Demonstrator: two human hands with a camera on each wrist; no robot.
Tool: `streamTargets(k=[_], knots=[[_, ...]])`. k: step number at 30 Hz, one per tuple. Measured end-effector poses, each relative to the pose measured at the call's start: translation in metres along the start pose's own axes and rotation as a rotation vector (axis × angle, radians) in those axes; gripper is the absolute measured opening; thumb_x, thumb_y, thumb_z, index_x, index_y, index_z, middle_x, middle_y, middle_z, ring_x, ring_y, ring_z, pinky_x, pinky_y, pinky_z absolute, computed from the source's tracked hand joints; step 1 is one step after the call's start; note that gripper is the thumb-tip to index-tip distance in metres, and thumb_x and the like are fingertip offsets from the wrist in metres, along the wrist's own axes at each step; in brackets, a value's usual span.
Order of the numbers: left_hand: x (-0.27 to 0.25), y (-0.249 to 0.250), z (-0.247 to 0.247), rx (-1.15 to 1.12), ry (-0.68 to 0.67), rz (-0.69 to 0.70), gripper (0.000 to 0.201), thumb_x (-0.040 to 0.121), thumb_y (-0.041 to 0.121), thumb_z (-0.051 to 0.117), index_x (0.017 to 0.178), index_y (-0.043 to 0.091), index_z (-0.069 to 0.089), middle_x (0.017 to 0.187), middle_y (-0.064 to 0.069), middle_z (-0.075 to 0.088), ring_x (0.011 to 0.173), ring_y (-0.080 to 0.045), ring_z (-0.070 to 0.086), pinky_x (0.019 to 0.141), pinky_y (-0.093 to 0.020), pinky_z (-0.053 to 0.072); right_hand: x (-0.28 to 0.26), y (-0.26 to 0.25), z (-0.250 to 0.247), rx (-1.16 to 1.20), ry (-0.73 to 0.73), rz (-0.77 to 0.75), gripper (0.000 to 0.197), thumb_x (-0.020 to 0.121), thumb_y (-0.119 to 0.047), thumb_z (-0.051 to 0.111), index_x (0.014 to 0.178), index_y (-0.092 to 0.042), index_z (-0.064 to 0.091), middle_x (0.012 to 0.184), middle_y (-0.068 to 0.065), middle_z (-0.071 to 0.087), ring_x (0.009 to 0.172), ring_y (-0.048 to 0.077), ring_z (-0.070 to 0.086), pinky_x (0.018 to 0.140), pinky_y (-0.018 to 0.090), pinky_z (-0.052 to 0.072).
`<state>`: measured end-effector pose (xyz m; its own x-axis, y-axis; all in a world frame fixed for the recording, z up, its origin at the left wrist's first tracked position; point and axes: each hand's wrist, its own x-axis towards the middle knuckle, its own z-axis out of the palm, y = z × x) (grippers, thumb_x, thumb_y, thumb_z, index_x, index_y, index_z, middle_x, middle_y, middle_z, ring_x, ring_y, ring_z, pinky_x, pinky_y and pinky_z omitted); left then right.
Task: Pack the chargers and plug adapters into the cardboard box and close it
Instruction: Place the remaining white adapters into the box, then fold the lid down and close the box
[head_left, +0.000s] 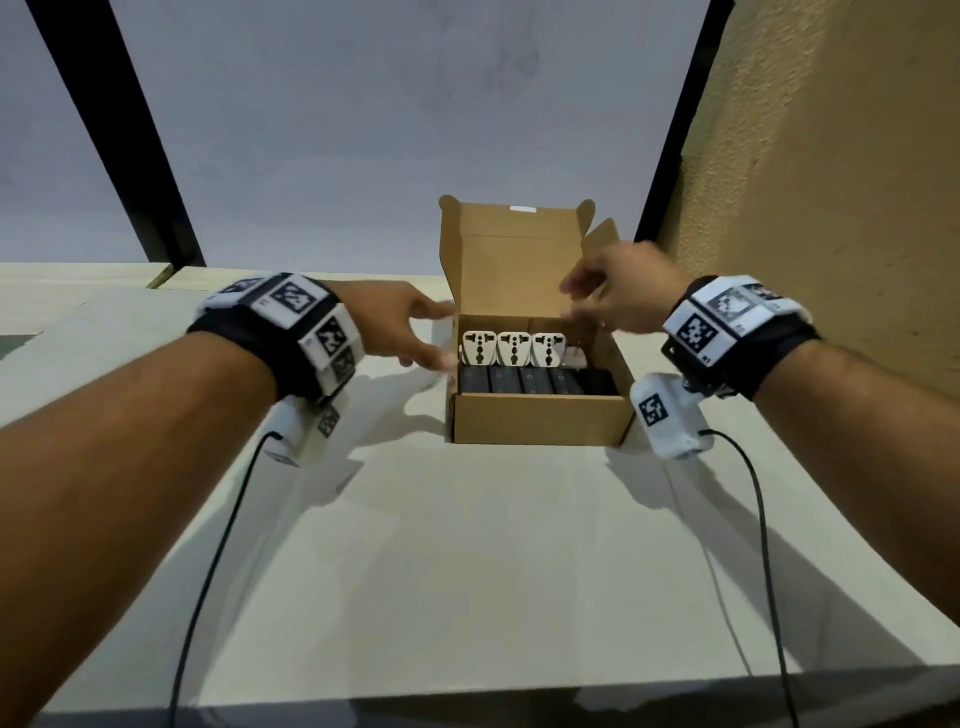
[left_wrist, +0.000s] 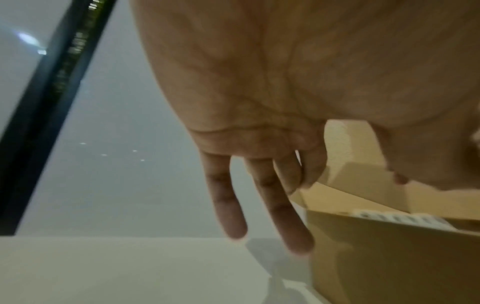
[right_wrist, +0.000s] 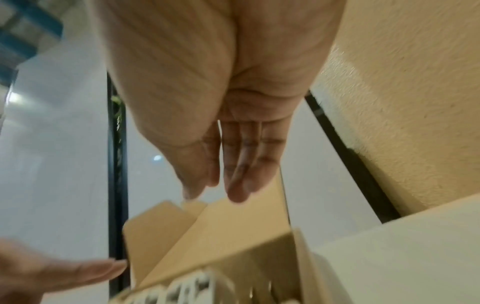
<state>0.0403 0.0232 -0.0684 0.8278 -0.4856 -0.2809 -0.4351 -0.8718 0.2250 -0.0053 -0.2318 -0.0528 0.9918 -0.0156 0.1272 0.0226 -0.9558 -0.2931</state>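
An open cardboard box (head_left: 540, 423) stands on the white table (head_left: 467, 571), its lid (head_left: 511, 260) upright at the back. Inside, three white plug adapters (head_left: 511, 348) stand in a row behind several black chargers (head_left: 535, 382). My left hand (head_left: 410, 332) hovers at the box's left wall (left_wrist: 376, 257) with straight fingers (left_wrist: 228, 205), holding nothing. My right hand (head_left: 613, 296) is over the box's back right corner, by the lid's side flap (head_left: 602, 236); its fingers (right_wrist: 244, 164) are straight and empty above the lid (right_wrist: 233, 222). The adapters (right_wrist: 187, 288) show blurred below.
A tan textured wall (head_left: 831, 208) rises close on the right. Behind the table stand pale panels with black frames (head_left: 119, 135). Cables (head_left: 218, 561) trail from both wrists toward the table's near edge.
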Motion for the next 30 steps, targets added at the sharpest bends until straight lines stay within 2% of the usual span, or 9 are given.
streamTargets(k=[2, 4, 6, 9, 15, 18, 21, 25, 30], knots=[[-0.002, -0.015, -0.008, -0.074, 0.176, -0.023, 0.096, 0.061, 0.081, 0.050, 0.144, 0.039, 0.029, 0.090, 0.013, 0.072, 0.109, -0.013, 0.058, 0.108, -0.040, 0.032, 0.002, 0.009, -0.018, 0.055, 0.174, 0.051, 0.019, 0.087, -0.029, 0.068, 0.100, -0.016, 0.069, 0.086, -0.004, 0.066, 0.076, 0.011, 0.062, 0.068, 0.024, 0.046], [-0.001, -0.024, -0.016, -0.198, 0.378, -0.056, 0.073, 0.077, 0.066, 0.056, 0.141, 0.033, 0.041, 0.100, 0.005, 0.073, 0.092, -0.014, 0.064, 0.103, -0.036, 0.038, 0.009, 0.026, -0.026, 0.078, 0.243, 0.154, 0.031, 0.088, -0.034, 0.065, 0.112, -0.013, 0.066, 0.102, 0.002, 0.069, 0.089, 0.017, 0.063, 0.078, 0.033, 0.052], [0.004, -0.029, -0.020, -0.373, 0.531, -0.072, 0.057, 0.083, 0.054, 0.059, 0.133, 0.027, 0.053, 0.107, 0.000, 0.071, 0.076, -0.011, 0.065, 0.099, -0.035, 0.045, 0.017, 0.039, -0.023, 0.061, 0.165, 0.247, 0.058, 0.088, -0.048, 0.061, 0.133, -0.012, 0.052, 0.126, 0.005, 0.063, 0.109, 0.023, 0.060, 0.095, 0.041, 0.050], [0.018, -0.022, -0.021, -0.622, 0.651, -0.094, 0.041, 0.085, 0.042, 0.062, 0.119, 0.020, 0.065, 0.105, -0.002, 0.071, 0.085, -0.013, 0.068, 0.095, -0.038, 0.050, 0.022, 0.045, -0.012, 0.162, -0.002, 0.262, 0.083, 0.085, -0.062, 0.054, 0.145, -0.007, 0.035, 0.137, 0.010, 0.056, 0.122, 0.028, 0.055, 0.102, 0.047, 0.046], [0.020, 0.030, -0.016, -1.066, 0.504, -0.090, 0.039, 0.097, 0.035, 0.044, 0.121, 0.007, 0.057, 0.112, -0.008, 0.065, 0.088, -0.020, 0.057, 0.084, -0.031, 0.049, 0.011, 0.030, -0.004, 0.417, 0.038, 0.193, 0.090, 0.084, -0.064, 0.051, 0.152, -0.018, 0.016, 0.124, 0.015, 0.063, 0.100, 0.028, 0.067, 0.093, 0.048, 0.053], [0.013, 0.043, -0.015, -1.232, 0.506, -0.078, 0.036, 0.101, 0.037, 0.032, 0.114, 0.008, 0.049, 0.093, -0.009, 0.066, 0.084, -0.022, 0.057, 0.082, -0.033, 0.047, 0.004, 0.025, -0.010, 0.518, 0.074, 0.201, 0.092, 0.081, -0.072, 0.042, 0.152, -0.028, 0.004, 0.134, 0.019, 0.055, 0.097, 0.031, 0.069, 0.088, 0.047, 0.055], [0.004, 0.044, -0.011, -1.230, 0.494, -0.066, 0.035, 0.102, 0.027, 0.029, 0.130, 0.013, 0.044, 0.082, -0.009, 0.060, 0.084, -0.025, 0.058, 0.082, -0.035, 0.048, -0.010, 0.022, -0.019, 0.594, 0.062, 0.186, 0.079, 0.088, -0.069, 0.029, 0.153, -0.031, 0.002, 0.124, 0.017, 0.058, 0.100, 0.033, 0.067, 0.087, 0.047, 0.057], [-0.008, 0.041, -0.001, -1.118, 0.432, -0.044, 0.052, 0.098, -0.002, 0.034, 0.147, 0.014, 0.028, 0.098, -0.015, 0.057, 0.077, -0.024, 0.058, 0.069, -0.031, 0.055, -0.032, 0.021, -0.026, 0.523, 0.027, 0.112, 0.069, 0.091, -0.066, 0.017, 0.152, -0.035, 0.012, 0.118, 0.016, 0.059, 0.089, 0.028, 0.071, 0.078, 0.038, 0.058], [-0.018, 0.045, 0.004, -1.069, 0.483, 0.027, 0.045, 0.102, 0.012, 0.032, 0.145, 0.023, 0.035, 0.106, -0.010, 0.054, 0.071, -0.022, 0.062, 0.063, -0.024, 0.060, -0.046, 0.017, -0.027, 0.669, -0.005, 0.110, 0.068, 0.093, -0.064, 0.020, 0.152, -0.031, 0.019, 0.124, 0.023, 0.060, 0.091, 0.031, 0.072, 0.088, 0.044, 0.056]])
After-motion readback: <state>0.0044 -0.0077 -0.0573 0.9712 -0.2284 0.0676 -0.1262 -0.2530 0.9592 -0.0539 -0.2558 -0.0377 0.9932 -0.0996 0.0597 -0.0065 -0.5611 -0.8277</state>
